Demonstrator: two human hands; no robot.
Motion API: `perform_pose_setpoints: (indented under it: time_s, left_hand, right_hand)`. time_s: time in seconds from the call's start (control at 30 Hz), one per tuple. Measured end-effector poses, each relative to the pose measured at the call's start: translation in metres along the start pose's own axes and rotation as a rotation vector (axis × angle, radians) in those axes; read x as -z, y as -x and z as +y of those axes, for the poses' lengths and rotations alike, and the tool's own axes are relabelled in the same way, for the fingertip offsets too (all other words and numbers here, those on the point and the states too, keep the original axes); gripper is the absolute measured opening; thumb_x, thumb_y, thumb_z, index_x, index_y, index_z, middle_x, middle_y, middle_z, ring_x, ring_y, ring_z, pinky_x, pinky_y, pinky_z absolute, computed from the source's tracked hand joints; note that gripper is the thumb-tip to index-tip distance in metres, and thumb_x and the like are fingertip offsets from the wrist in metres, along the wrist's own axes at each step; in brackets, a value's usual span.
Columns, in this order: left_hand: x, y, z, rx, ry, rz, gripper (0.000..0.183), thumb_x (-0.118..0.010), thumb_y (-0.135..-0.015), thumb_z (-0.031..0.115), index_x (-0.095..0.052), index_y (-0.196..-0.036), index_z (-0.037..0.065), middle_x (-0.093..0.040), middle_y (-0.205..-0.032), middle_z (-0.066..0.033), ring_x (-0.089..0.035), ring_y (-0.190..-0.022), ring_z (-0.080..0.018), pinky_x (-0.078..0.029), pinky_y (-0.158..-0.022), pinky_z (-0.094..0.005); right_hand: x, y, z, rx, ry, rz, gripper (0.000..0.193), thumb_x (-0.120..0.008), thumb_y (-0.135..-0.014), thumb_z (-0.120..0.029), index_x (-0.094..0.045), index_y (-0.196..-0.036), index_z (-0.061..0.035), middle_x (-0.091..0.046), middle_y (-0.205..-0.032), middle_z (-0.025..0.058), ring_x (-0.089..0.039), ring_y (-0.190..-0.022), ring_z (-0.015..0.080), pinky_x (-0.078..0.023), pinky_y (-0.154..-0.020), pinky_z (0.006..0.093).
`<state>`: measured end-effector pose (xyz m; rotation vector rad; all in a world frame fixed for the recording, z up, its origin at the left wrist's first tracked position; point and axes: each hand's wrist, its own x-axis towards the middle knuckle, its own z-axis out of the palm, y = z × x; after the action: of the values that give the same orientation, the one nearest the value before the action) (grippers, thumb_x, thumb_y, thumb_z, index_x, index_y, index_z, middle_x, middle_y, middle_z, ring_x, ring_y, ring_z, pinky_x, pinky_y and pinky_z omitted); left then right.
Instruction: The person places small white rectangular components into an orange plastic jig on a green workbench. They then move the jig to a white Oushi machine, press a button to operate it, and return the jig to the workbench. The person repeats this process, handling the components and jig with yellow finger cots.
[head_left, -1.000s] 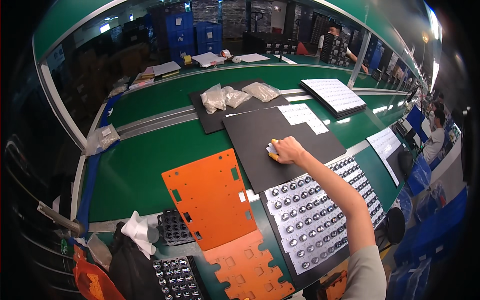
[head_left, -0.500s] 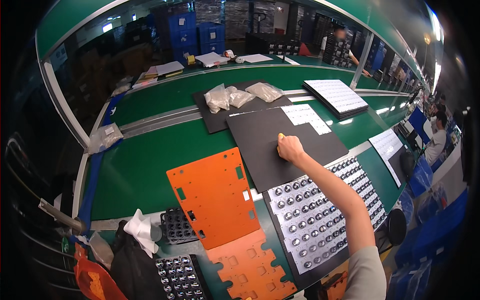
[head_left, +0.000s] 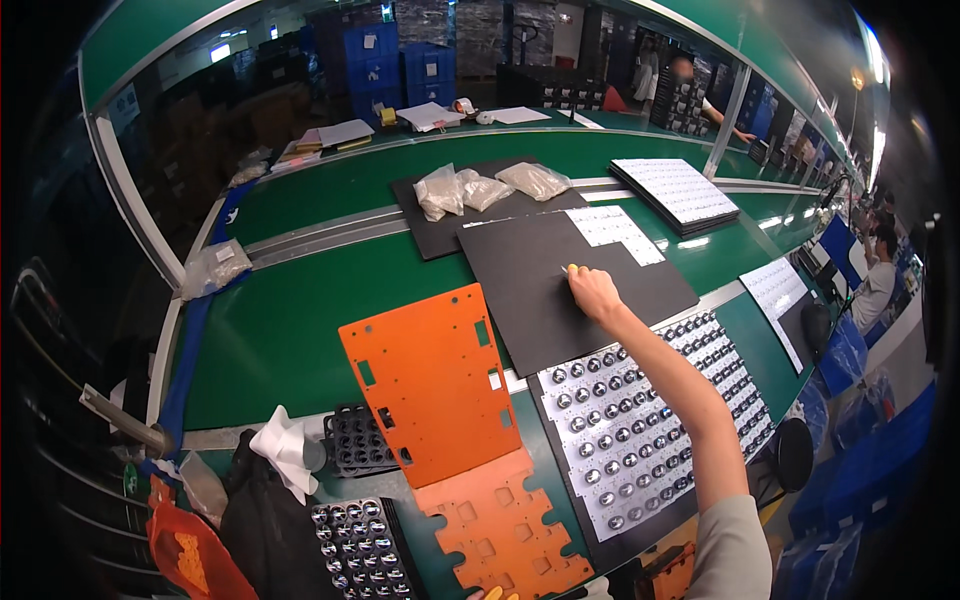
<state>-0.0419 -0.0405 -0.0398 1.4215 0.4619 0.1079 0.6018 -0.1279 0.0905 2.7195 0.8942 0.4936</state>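
My right hand (head_left: 596,292) is closed above a black sheet (head_left: 545,300), its thumb and fingers pinched together with yellow at the tips. A small pale tip shows at the pinch, but I cannot make out what it belongs to. To the near side of that hand lies a white panel (head_left: 628,438) set with rows of shiny round lenses. Only yellow-covered fingertips of my left hand (head_left: 494,594) show at the bottom edge, by the cut-out orange plate (head_left: 510,530). Beyond it, a flat orange board (head_left: 430,385) stands tilted up.
Plastic bags (head_left: 480,190) lie on a dark sheet behind. A stack of white panels (head_left: 676,190) is at the far right. Black trays of lenses (head_left: 355,550) sit at the near left, beside a red bag (head_left: 195,550). A person (head_left: 682,85) stands beyond the bench.
My right hand has moved slightly right over the black sheet, the pale tip now visible. Yellow fingertips have come in at the bottom edge. The view has shifted a little.
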Motion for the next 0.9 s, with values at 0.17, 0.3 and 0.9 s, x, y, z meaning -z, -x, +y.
perform_pose_setpoints:
  time_s: [0.17,0.3,0.9]
  left_hand:
    - [0.002,-0.001,0.002,-0.059,-0.051,-0.014,0.051,-0.043,-0.105,0.029,-0.036,-0.149,0.004,-0.045,-0.15,-0.0183,-0.049,-0.132,-0.0399,-0.043,-0.11,-0.0495]
    - [-0.001,-0.005,0.026,-0.103,-0.052,0.025,0.053,-0.049,-0.102,0.028,-0.037,-0.147,0.002,-0.047,-0.147,-0.0191,-0.049,-0.132,-0.0397,-0.043,-0.11,-0.0486]
    - [-0.034,-0.059,0.073,-0.225,0.707,0.19,0.08,-0.064,-0.094,0.032,-0.017,-0.157,0.014,-0.036,-0.153,-0.0086,-0.043,-0.137,-0.0317,-0.042,-0.11,-0.0526]
  right_hand:
    - [0.005,0.008,0.004,0.002,-0.167,0.091,0.017,-0.061,-0.088,-0.007,-0.055,-0.101,0.0001,-0.067,-0.088,0.0171,-0.07,-0.076,0.0337,-0.056,-0.065,0.0422]
    - [0.023,0.022,0.004,-0.086,-0.474,0.277,0.015,-0.059,-0.096,-0.014,-0.055,-0.098,0.0009,-0.068,-0.088,0.0203,-0.066,-0.07,0.0396,-0.053,-0.062,0.046]
    - [0.243,0.253,-0.176,0.951,-0.965,0.683,0.037,-0.065,-0.079,-0.009,-0.062,-0.114,0.0048,-0.051,-0.077,0.0057,-0.058,-0.058,0.0187,-0.049,-0.046,0.0329]
